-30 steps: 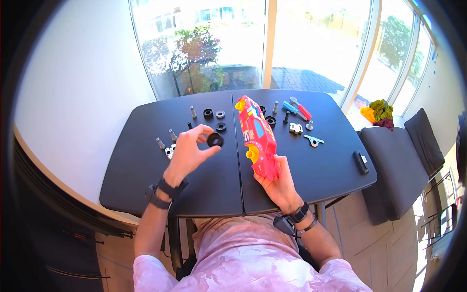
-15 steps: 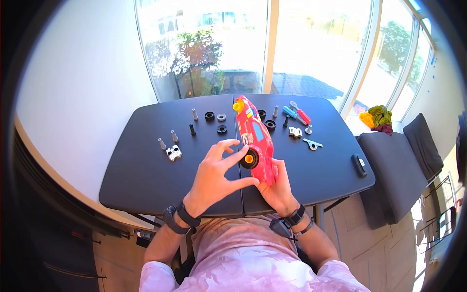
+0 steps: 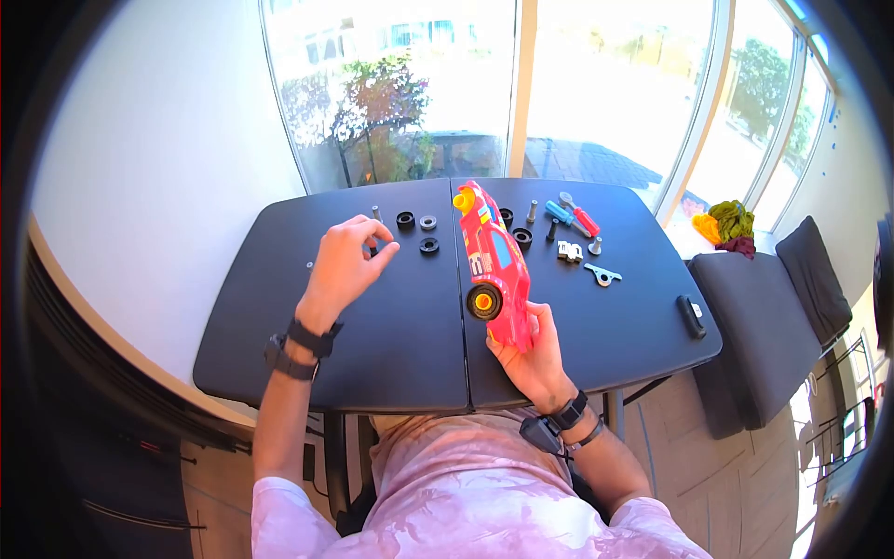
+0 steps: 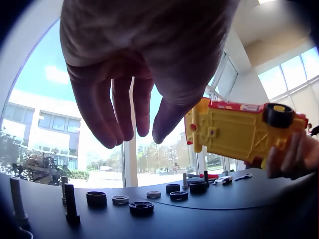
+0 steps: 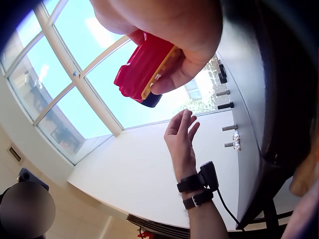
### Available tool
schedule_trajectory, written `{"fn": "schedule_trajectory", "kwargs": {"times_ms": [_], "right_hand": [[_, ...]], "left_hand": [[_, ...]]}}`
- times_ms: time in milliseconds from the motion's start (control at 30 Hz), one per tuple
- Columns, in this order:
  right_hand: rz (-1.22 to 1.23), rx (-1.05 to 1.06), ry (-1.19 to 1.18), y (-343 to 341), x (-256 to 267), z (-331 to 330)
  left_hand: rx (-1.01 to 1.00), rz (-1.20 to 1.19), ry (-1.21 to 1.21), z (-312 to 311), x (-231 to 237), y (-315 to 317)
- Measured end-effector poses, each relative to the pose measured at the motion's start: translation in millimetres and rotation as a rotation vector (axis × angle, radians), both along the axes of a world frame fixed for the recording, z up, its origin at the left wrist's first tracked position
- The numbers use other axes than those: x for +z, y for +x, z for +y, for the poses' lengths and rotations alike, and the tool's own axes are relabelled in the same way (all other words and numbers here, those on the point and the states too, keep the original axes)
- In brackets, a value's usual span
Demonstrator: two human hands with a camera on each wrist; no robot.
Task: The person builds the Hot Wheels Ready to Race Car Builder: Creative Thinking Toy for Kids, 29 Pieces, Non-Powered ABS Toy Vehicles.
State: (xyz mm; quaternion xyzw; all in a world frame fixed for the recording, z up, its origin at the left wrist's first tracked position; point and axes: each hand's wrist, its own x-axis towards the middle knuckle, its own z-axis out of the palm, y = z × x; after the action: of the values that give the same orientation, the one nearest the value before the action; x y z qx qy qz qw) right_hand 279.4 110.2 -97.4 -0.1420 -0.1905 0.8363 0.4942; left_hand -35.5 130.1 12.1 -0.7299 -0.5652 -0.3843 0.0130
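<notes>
My right hand (image 3: 531, 359) grips a red toy car (image 3: 501, 265) by one end, holding it upright above the table. On the car's side sits a black wheel (image 3: 484, 301) with a yellow hub; the hub above it, at the far end, is bare yellow. The yellow underside (image 4: 229, 130) faces the left wrist camera. My left hand (image 3: 346, 265) hangs over the table's left half, fingers loosely bent, with nothing between them. Below it stands a black bolt (image 4: 71, 204), mostly hidden by the hand in the head view.
Black tyres (image 3: 405, 220) and a grey ring (image 3: 427, 223) lie left of the table seam. Right of it are a tyre (image 3: 522, 238), bolts, a white block (image 3: 569, 251), a grey bracket (image 3: 603, 275), blue and red-handled tools (image 3: 585, 222) and a black object (image 3: 691, 317).
The left hand brought the black wheel to the car, where it now sits on the hub. That hand has since let go and moved left over the table. The right hand keeps its hold.
</notes>
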Motion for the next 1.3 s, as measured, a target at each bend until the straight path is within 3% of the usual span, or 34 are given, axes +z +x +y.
{"fn": "schedule_trajectory", "kwargs": {"times_ms": [200, 300, 467, 533, 667, 767, 867, 1033, 1300], "right_hand": [[0.015, 0.011, 0.003, 0, 1, 1], [0.020, 0.024, 0.006, 1, -1, 2], [0.003, 0.025, -0.010, 1, 1, 1], [-0.006, 0.013, -0.034, 0, 4, -1], [-0.006, 0.010, -0.024, 0, 3, -1], [-0.022, 0.002, -0.030, -1, 6, -1], [-0.034, 0.020, -0.003, 1, 3, 0], [-0.041, 0.049, 0.051, 4, -9, 3], [-0.041, 0.047, 0.058, 4, -11, 2]], "left_hand": [[-0.171, 0.251, -0.147, 87, -41, -15], [-0.244, 0.353, -0.078, 121, -78, -8], [-0.167, 0.407, -0.173, 136, -91, 6], [-0.153, 0.416, -0.200, 128, -79, 7], [-0.117, 0.107, -0.144, 80, -36, 25], [-0.276, -0.340, -0.138, 31, -14, 37], [-0.340, -0.448, -0.098, -21, 2, 56], [-0.406, -0.442, -0.042, -60, -7, 77], [-0.380, -0.304, 0.062, -66, -20, 97]]}}
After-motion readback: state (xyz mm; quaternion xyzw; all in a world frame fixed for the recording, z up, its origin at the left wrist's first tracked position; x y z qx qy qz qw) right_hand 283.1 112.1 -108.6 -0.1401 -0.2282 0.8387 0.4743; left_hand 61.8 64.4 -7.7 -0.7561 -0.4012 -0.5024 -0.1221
